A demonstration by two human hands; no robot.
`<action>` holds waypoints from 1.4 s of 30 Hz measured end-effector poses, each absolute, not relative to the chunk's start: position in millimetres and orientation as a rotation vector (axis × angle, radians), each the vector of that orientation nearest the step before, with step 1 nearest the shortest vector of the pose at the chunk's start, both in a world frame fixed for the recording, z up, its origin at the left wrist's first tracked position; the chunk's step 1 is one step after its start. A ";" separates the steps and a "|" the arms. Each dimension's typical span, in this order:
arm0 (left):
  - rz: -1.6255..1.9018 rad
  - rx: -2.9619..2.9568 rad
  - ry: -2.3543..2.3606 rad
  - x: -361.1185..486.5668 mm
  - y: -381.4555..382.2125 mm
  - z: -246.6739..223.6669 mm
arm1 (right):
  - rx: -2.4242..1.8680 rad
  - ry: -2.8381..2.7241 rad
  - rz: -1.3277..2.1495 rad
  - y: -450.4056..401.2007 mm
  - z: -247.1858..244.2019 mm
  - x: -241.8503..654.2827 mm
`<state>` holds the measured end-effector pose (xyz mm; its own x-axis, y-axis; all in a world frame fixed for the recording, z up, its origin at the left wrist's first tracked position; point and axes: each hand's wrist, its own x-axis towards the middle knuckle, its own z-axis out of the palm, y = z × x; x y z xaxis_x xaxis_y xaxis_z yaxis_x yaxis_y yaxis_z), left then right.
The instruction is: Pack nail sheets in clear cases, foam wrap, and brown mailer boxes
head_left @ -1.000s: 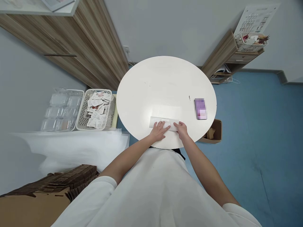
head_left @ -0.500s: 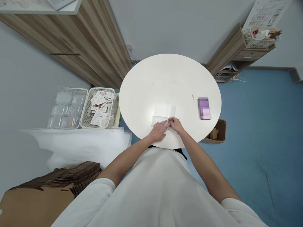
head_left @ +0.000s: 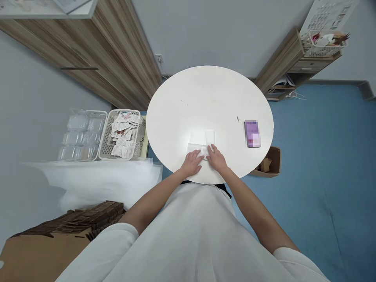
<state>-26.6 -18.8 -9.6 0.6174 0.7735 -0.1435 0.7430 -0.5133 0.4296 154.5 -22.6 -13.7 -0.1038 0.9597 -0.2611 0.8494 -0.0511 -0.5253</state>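
Lying white, thin and part-folded, the sheet (head_left: 202, 147) under spread fingers of left hand (head_left: 190, 163) and right hand (head_left: 216, 159)

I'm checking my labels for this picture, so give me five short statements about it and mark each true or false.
1. The left hand and the right hand both touch the white sheet. True.
2. The purple item lies to the left of both hands. False: the purple item lies to the right of them, on the table.
3. A basket holding small packets stands to the left of the table. True.
4. The floor is brown. False: the floor is blue.
5. The open cardboard box is on the tabletop. False: the open cardboard box is below the tabletop, at the table's right side.
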 end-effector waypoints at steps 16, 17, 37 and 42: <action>0.783 0.693 1.796 -26.3 -19.8 -36.8 | -1.868 -2.043 0.895 -28.8 -18.2 146.8; 0.807 0.637 1.784 -26.3 -18.5 -37.2 | -1.870 -2.037 0.895 -29.3 -18.1 146.5; 0.313 1.718 1.523 1.3 -2.1 4.9 | -1.901 -1.791 1.013 -21.6 -22.8 142.3; 0.233 1.921 1.457 18.0 -12.1 -2.2 | -1.810 -1.645 1.170 -16.9 -14.2 151.5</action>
<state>18.0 -12.1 -2.2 0.3496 0.8993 -0.2628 0.7727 -0.1182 0.6236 151.5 -16.9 -14.2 -0.0578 0.9533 -0.2964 0.5930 -0.2061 -0.7784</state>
